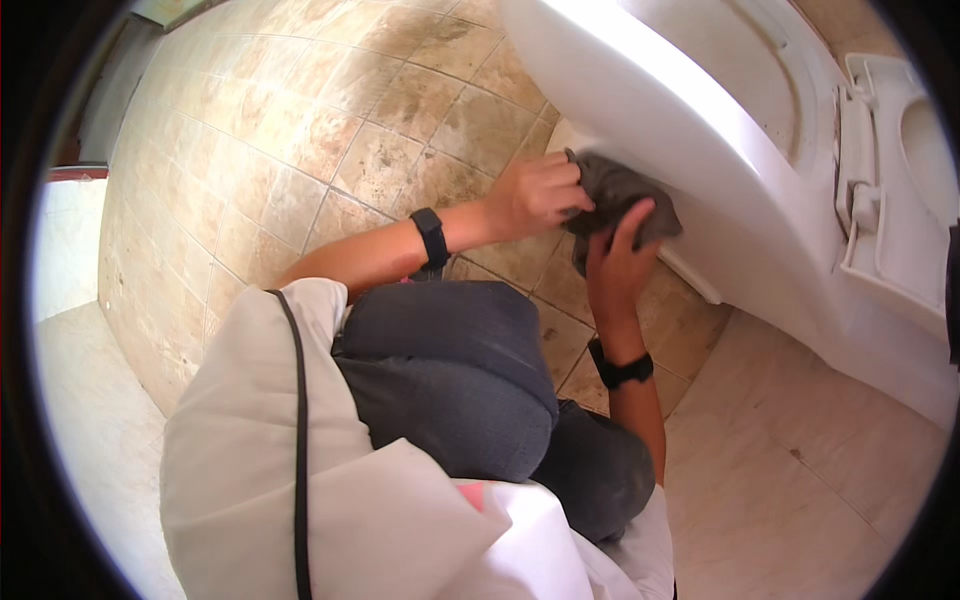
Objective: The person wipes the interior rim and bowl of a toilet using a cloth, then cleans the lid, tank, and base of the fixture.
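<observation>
A crumpled dark grey-brown cloth (625, 190) is between my two hands, beside the base of a white toilet (700, 170). My left hand (540, 193) has its fingers curled closed on the cloth's left edge. On the cloth's near side is my right hand (622, 255), thumb and fingers gripping it from below. The cloth lies against or very near the toilet's lower side; whether it touches cannot be made out. Each wrist wears a black band.
The toilet's raised seat and lid (900, 180) lean at the right. Stained beige floor tiles (380, 160) spread to the left, with a pale wall (780, 430) at the lower right. My bent knees (450, 370) in dark trousers are close below my hands.
</observation>
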The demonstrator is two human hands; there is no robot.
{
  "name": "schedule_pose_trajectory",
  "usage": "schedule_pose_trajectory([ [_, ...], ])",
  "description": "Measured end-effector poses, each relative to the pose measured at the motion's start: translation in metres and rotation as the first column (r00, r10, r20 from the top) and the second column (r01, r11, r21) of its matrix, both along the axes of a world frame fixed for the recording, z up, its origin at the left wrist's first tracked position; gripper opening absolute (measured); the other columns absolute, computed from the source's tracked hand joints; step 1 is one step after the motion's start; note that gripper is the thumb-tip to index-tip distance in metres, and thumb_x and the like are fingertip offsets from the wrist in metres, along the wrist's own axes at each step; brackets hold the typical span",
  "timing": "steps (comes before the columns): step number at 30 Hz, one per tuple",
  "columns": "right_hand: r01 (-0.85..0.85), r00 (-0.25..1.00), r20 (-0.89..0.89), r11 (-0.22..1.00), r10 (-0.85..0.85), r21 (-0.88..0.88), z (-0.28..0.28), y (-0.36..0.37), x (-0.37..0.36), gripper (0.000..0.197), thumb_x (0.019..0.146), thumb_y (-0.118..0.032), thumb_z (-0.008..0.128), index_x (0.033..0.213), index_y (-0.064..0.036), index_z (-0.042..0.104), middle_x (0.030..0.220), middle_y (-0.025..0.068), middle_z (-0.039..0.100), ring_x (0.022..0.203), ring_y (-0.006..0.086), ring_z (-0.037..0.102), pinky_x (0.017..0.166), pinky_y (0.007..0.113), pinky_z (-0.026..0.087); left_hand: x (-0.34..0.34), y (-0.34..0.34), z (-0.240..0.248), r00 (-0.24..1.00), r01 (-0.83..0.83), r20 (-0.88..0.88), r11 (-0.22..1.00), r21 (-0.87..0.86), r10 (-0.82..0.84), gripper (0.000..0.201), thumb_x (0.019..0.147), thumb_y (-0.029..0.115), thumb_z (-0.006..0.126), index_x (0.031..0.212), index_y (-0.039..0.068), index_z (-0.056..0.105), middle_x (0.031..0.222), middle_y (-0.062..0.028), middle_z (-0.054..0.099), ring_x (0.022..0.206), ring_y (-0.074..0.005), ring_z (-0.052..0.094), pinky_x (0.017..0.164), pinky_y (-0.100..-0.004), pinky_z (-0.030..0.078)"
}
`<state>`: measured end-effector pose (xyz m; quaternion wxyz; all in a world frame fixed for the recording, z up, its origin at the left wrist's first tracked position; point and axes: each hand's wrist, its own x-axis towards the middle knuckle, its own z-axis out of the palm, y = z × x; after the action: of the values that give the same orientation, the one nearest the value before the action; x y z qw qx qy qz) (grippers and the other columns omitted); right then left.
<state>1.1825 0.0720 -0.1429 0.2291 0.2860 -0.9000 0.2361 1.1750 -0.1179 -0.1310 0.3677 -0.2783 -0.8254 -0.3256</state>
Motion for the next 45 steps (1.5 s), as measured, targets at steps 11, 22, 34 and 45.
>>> schedule_pose_trajectory([
  [11, 0.370, 0.825, -0.457, 0.929, -0.332, -0.008, 0.094, 0.046, -0.022, 0.079, 0.087, -0.015, 0.063, 0.152, 0.0006, 0.021, 0.129, 0.0350, 0.040, 0.111, 0.0489, 0.050, 0.090, 0.050, 0.046, -0.015, 0.060, 0.068, 0.941, 0.087, -0.339, 0.979, 0.187, -0.019, 0.025, 0.070, 0.011, 0.072, 0.092, 0.021, 0.069, 0.081, 0.0006, 0.042, 0.076, -0.0194, 0.047, 0.059, -0.0303, 0.043],
  [22, 0.082, 0.771, -0.547, 0.800, 0.327, 0.594, 0.129, -0.039, -0.044, 0.048, 0.079, -0.013, 0.066, 0.123, -0.0320, 0.069, 0.084, 0.0063, 0.051, 0.068, 0.0199, 0.057, 0.054, 0.029, 0.048, -0.002, 0.066, -0.010, 0.939, -0.328, 0.319, 0.603, 0.727, 0.126, 0.037, 0.086, -0.004, 0.059, 0.115, 0.005, 0.037, 0.104, -0.0159, 0.037, 0.081, -0.0316, 0.049, 0.071, -0.0362, 0.042],
  [34, -0.298, 0.848, -0.057, 0.562, 0.527, 0.772, 0.053, -0.071, -0.051, 0.047, 0.078, -0.010, 0.062, 0.120, -0.0300, 0.067, 0.109, 0.0027, 0.057, 0.090, 0.0199, 0.059, 0.069, 0.029, 0.053, -0.018, 0.077, -0.120, 0.686, -0.437, 0.521, 0.285, 0.853, -0.507, 0.047, 0.086, 0.004, 0.054, 0.131, -0.005, 0.042, 0.121, -0.0187, 0.046, 0.105, -0.0291, 0.050, 0.094, -0.0362, 0.041],
  [45, -0.226, 0.945, 0.239, 0.974, 0.225, -0.023, -0.017, 0.008, 0.025, 0.094, 0.067, -0.019, 0.086, 0.145, -0.0066, 0.035, 0.139, 0.0220, 0.034, 0.124, 0.0340, 0.043, 0.101, 0.042, 0.041, 0.019, 0.055, -0.157, 0.432, -0.543, -0.003, -0.263, 0.797, -0.902, 0.028, 0.100, 0.020, 0.051, 0.118, -0.001, 0.060, 0.119, -0.0098, 0.064, 0.099, -0.0211, 0.064, 0.093, -0.0358, 0.052],
])
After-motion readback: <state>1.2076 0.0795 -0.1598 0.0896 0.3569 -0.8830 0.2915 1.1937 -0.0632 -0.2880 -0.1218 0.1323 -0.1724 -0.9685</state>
